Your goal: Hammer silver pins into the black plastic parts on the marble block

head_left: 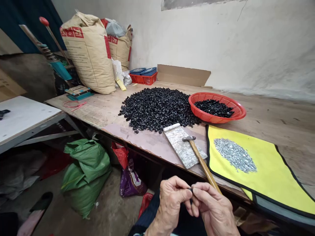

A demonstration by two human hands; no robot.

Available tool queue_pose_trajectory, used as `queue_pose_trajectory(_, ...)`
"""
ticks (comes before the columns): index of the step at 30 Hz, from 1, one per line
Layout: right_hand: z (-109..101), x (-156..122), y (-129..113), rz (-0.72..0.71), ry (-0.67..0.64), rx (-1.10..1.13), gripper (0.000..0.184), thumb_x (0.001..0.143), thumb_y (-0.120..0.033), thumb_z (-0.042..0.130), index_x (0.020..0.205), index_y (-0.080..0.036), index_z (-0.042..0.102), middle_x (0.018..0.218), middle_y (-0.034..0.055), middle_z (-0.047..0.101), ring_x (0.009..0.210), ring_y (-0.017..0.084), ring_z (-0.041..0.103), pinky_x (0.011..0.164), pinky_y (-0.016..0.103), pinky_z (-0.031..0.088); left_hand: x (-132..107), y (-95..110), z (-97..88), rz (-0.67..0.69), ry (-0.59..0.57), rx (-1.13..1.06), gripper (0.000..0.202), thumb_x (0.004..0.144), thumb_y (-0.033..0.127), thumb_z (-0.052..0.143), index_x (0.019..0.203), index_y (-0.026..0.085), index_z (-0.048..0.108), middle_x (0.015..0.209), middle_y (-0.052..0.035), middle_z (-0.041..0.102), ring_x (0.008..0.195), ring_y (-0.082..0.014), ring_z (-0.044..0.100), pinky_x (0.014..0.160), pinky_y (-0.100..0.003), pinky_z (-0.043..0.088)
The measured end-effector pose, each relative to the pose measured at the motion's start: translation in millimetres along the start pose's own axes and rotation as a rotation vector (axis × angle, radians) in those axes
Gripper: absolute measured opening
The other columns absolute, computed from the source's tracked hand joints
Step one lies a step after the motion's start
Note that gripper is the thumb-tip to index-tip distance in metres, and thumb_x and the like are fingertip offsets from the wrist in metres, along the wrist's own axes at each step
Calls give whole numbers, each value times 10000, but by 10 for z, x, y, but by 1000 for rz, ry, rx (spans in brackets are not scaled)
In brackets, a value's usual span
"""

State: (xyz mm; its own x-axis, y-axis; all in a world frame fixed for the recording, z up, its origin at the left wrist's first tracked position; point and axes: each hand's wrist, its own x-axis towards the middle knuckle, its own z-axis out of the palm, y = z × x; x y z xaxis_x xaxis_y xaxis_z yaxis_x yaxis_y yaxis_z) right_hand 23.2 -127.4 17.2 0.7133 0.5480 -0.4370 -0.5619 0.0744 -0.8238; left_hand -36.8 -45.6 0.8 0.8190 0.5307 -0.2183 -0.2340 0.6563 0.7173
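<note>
In front of the bench edge, my left hand (171,198) pinches a small black piece (190,189) between thumb and index finger. My right hand (214,205) is closed at the same piece from the other side, its fingertips against it. Fingers cover most of the piece. Just beyond the hands a hammer (199,158) rests with its head on a scuffed metal plate (175,144), its wooden handle reaching down behind my right hand. Behind the plate spreads a large heap of small black parts (157,106).
A red plastic basket (238,113) holds more black parts. Small silver metal pieces (235,155) lie on a yellow cloth (270,167) at right. Large paper sacks (88,62) and a red crate (145,78) stand at the back. A green sack (86,173) sits on the floor.
</note>
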Motion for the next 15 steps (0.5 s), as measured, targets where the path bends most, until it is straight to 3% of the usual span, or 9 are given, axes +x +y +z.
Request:
queue_pose_trajectory(5,-63,68,59,-111,72,-124,284,605,-392,740,653,-151,598,458,-33,485,388,94,440,392,231,366,58,-40,7,-19,-19,5,83,635,139,664,628,110,587,409,-24,586,308,-139,531,317,-188,385)
queue_pose_trajectory(10,-103,136,37,-221,73,-169,280,643,-387,704,622,-153,553,519,-42,469,385,31,319,356,182,247,149,-18,33,-95,-16,-34,138,596,182,713,604,111,595,471,0,575,303,-121,516,274,-182,370)
queue_pose_trajectory(15,-17,121,34,-309,123,-109,249,659,-347,676,602,-157,527,605,-30,491,408,23,292,360,185,213,163,-16,47,-137,-40,-29,158,590,198,727,591,111,596,480,2,573,298,-103,497,275,-178,372)
